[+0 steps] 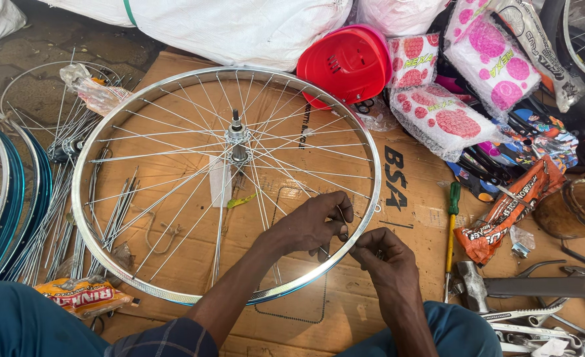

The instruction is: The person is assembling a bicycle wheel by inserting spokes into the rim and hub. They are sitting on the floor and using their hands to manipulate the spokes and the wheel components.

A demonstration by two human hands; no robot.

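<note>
I look down on a flattened brown cardboard sheet point(345, 291) carrying a silver spoked bicycle wheel point(107, 152), with loose steel spokes point(117, 218) left of my left hand point(312, 225), a green-handled screwdriver point(452, 231) and steel hammer point(530, 286) right of my right hand point(388, 261).

Person's body: bare left hand point(312, 225) and right hand point(385, 261), forearms uncovered. Dark checked sleeve point(163, 337) rolled at left elbow. Teal-blue trousers point(21, 320) over both knees, near edge.

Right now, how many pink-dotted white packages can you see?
3, perhaps more hidden: one package beside the red bowl, one larger package at top right, one package lying flat below them.
</note>
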